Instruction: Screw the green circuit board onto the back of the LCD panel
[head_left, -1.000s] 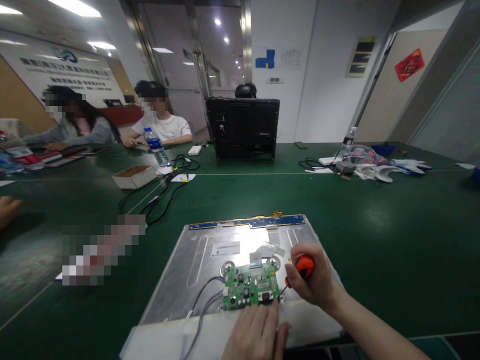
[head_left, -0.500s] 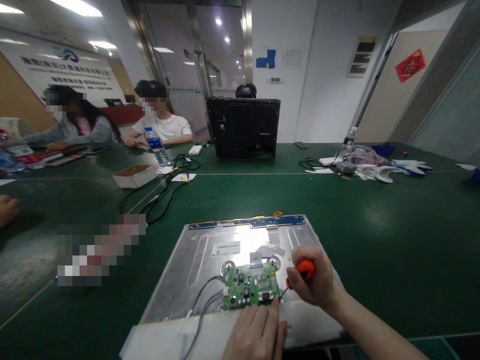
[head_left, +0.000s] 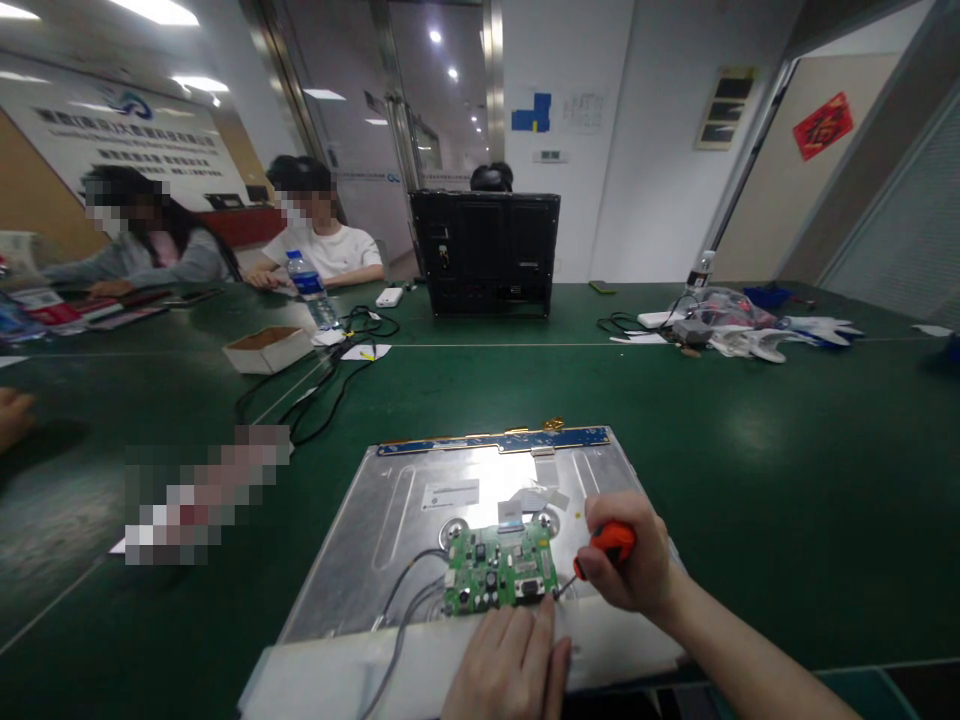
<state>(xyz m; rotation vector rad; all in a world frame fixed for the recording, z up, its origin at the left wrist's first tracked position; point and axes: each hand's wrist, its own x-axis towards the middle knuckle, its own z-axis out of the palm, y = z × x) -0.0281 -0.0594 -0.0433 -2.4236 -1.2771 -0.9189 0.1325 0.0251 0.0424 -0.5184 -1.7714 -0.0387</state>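
The right hand (head_left: 634, 560) is curled around the orange and black handle of a screwdriver (head_left: 613, 540), its fist closed, with the wrist and bare forearm slanting in from the lower right. The thin metal shaft points down and to the left, and its tip is at the lower right corner of a green circuit board (head_left: 499, 565); whether it sits in a screw is too small to tell. The left hand (head_left: 510, 660) lies back upward, fingers nearly straight and side by side, gripping nothing. Its fingertips meet the board's lower edge, the index finger reaching just beside the screwdriver tip.

The board is a small rectangle crowded with little parts and a metal-rimmed socket (head_left: 529, 587). It lies on the lower middle of a flat, shiny metal panel (head_left: 337, 570) with pressed grooves and a paper label (head_left: 450, 495). A narrow blue strip (head_left: 480, 444) runs along the panel's far edge. Smooth, bendy grey cables (head_left: 409, 625) curve from the board's left side over a dull white sheet (head_left: 322, 665) along the near edge. Everything rests on a dark green table (head_left: 787, 500) with a soft sheen.
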